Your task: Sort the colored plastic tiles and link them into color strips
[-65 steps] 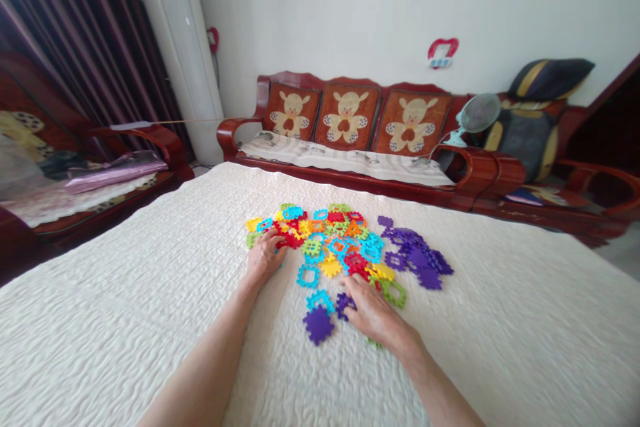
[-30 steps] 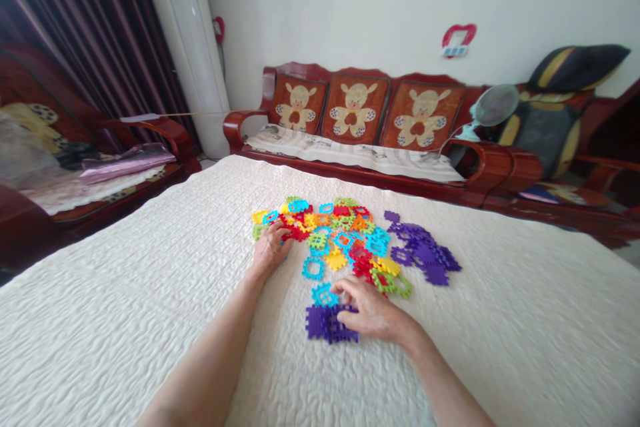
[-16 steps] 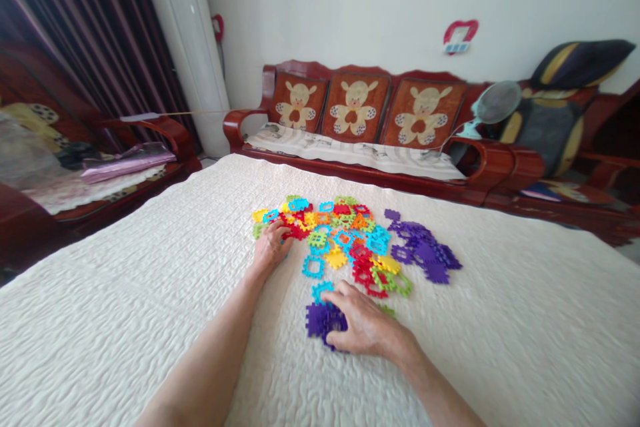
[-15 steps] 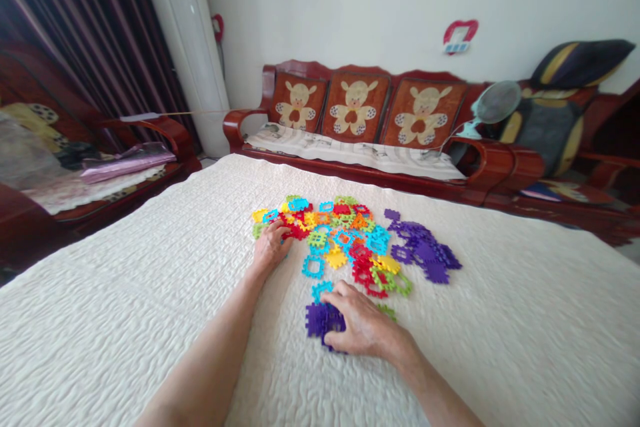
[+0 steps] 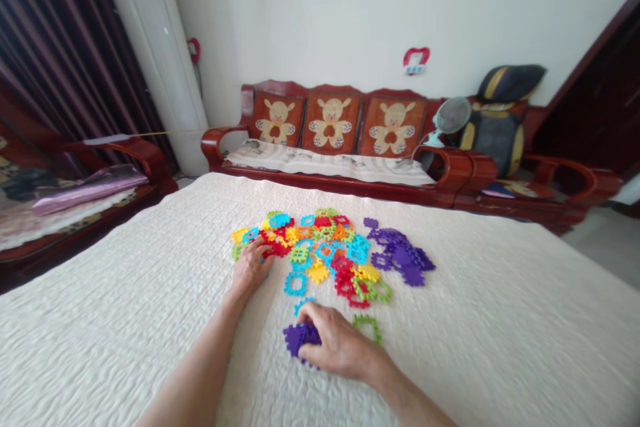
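My right hand (image 5: 336, 341) is closed on purple interlocking plastic tiles (image 5: 294, 340) at the near end of the scattered pieces, thumb on the near side and fingers over the far side. Just beyond its fingers a blue frame tile (image 5: 303, 305) is partly covered. Beside the wrist lies a green frame tile (image 5: 367, 328). My left hand (image 5: 251, 267) rests at the left edge of the mixed pile, fingers stretched out and touching red tiles (image 5: 277, 246). Its fingertips are partly lost among the pieces. A blue square frame (image 5: 295, 283) lies between the two hands.
Tiles in several colours, among them a yellow tile (image 5: 319, 272), spread across the quilted white cover (image 5: 150, 320). To the right is a heap of purple tiles (image 5: 403, 253). Behind stand a wooden sofa (image 5: 320, 181) with bear cushions and a small fan (image 5: 453, 115).
The view has turned, so everything sits further left and lower. My right hand has closed more on the purple tiles, bunching them together. My left hand stays by the red tiles.
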`<state>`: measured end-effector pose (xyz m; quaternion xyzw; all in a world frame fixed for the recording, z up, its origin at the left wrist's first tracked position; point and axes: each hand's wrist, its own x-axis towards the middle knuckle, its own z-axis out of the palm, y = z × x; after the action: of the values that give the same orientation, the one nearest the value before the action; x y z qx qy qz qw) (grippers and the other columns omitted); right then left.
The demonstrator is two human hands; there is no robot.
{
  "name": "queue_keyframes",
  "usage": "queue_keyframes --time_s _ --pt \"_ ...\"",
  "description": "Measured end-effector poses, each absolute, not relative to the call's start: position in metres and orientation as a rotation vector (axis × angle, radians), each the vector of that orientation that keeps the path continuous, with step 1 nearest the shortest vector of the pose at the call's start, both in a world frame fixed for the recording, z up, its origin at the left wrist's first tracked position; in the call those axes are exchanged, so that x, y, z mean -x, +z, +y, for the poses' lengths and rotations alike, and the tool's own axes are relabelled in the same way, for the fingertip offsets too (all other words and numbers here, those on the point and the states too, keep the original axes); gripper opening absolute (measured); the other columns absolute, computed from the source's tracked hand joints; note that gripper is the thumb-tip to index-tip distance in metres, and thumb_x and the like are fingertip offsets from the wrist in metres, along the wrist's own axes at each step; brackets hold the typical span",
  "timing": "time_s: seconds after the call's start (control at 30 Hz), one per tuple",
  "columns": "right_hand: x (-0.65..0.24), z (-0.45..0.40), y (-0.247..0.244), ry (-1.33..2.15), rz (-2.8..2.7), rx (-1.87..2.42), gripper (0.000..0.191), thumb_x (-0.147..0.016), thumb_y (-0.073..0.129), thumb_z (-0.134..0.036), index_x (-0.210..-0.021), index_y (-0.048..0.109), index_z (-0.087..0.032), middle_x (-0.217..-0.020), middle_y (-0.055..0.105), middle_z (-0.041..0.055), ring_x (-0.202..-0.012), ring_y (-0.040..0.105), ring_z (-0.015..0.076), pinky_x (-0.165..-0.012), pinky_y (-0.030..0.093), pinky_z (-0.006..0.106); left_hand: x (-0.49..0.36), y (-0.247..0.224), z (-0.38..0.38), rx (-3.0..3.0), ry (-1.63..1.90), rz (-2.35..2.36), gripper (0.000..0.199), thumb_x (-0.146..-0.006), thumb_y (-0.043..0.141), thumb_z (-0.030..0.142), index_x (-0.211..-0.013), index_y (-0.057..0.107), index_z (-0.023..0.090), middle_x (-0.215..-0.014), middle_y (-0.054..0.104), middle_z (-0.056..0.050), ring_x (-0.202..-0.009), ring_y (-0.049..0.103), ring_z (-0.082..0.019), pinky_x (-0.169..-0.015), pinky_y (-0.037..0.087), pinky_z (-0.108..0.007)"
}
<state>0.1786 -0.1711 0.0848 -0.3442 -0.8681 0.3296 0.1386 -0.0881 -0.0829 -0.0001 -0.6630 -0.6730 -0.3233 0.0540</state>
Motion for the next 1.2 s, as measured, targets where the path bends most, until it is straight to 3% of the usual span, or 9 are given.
queue_keyframes --time_s 0.17,0.3,0.4,0.53,0.6,0.67,0.77,0.93,1.2 --pt "-0.234 -0.111 0.09 0.757 -2.114 1.31 0.027 -0.068 0.056 -0.024 -0.094 0.053 -0.02 -0.086 0.061 0.0005 -0.076 0.056 0.0141 -0.072 0.041 0.026 0.089 0.001 -0.083 2.043 -0.977 -2.017 0.025 -0.079 0.052 0.035 -0.097 0.066 0.025 -0.119 0.059 -0.005 -0.11 0.053 -0.024 -0.094 0.043 -0.041" --pt "-0.299 -0.062 0.08 0.466 -1.793 1.661 0.036 -0.068 0.056 -0.036 -0.099 0.054 -0.016 -0.093 0.061 0.007 -0.086 0.057 0.0208 -0.082 0.043 0.035 0.079 0.021 -0.09 1.972 -0.997 -1.975 0.025 -0.082 0.049 0.037 -0.095 0.066 0.025 -0.12 0.058 -0.006 -0.111 0.052 -0.025 -0.095 0.04 -0.043" --pt "-0.325 -0.046 0.066 0.175 -1.7 1.614 0.045 -0.069 0.056 -0.038 -0.106 0.054 -0.012 -0.106 0.056 0.0145 -0.1 0.053 0.0258 -0.09 0.04 0.039 0.047 0.047 -0.101 2.014 -1.011 -1.844 0.024 -0.084 0.048 0.036 -0.097 0.065 0.025 -0.123 0.056 -0.006 -0.11 0.051 -0.025 -0.098 0.037 -0.045" --pt "-0.321 -0.044 0.055 0.029 -1.76 1.378 0.031 -0.078 0.043 -0.026 -0.104 0.057 -0.016 -0.108 0.058 0.0122 -0.105 0.051 0.0225 -0.095 0.037 0.038 -0.033 0.076 -0.115 2.37 -0.986 -1.603 0.03 -0.085 0.045 0.04 -0.106 0.062 0.027 -0.125 0.055 -0.006 -0.116 0.047 -0.024 -0.099 0.037 -0.044" --pt "-0.312 -0.044 0.052 0.082 -1.947 1.302 0.029 -0.079 0.039 -0.019 -0.1 0.06 -0.018 -0.106 0.062 0.0086 -0.104 0.052 0.02 -0.094 0.037 0.037 -0.075 0.082 -0.118 2.613 -0.857 -1.476 0.043 -0.081 0.049 0.05 -0.115 0.056 0.026 -0.128 0.052 -0.007 -0.122 0.041 -0.027 -0.102 0.032 -0.048" --pt "-0.308 -0.043 0.049 0.086 -2.105 1.313 0.03 -0.08 0.038 -0.015 -0.097 0.062 -0.021 -0.107 0.064 0.0058 -0.108 0.05 0.0199 -0.095 0.034 0.04 -0.108 0.083 -0.119 2.811 -0.671 -1.414 0.069 -0.069 0.055 0.064 -0.126 0.047 0.025 -0.135 0.046 -0.01 -0.128 0.032 -0.034 -0.104 0.027 -0.056" --pt "-0.31 -0.039 0.043 0.068 -2.205 1.404 0.031 -0.082 0.038 -0.017 -0.1 0.062 -0.024 -0.112 0.063 0.0038 -0.113 0.046 0.021 -0.094 0.031 0.044 -0.135 0.078 -0.117 2.987 -0.427 -1.355 0.097 -0.061 0.051 0.076 -0.137 0.032 0.021 -0.143 0.034 -0.014 -0.134 0.021 -0.036 -0.105 0.022 -0.059" --pt "-0.318 -0.034 0.036 0.042 -2.274 1.422 0.032 -0.086 0.037 -0.022 -0.105 0.061 -0.027 -0.12 0.06 0.0026 -0.118 0.042 0.022 -0.094 0.028 0.046 -0.144 0.067 -0.109 3.051 -0.292 -1.267 0.1 -0.064 0.044 0.076 -0.143 0.021 0.018 -0.149 0.022 -0.014 -0.137 0.012 -0.034 -0.109 0.015 -0.055" --pt "-0.317 -0.037 0.035 -0.011 -2.275 1.427 0.033 -0.086 0.035 -0.018 -0.102 0.062 -0.027 -0.119 0.06 0.0009 -0.119 0.04 0.0214 -0.095 0.026 0.045 -0.124 0.065 -0.094 2.997 -0.17 -1.089 0.076 -0.064 0.047 0.075 -0.117 0.054 0.021 -0.131 0.046 -0.012 -0.124 0.035 -0.032 -0.104 0.026 -0.049"
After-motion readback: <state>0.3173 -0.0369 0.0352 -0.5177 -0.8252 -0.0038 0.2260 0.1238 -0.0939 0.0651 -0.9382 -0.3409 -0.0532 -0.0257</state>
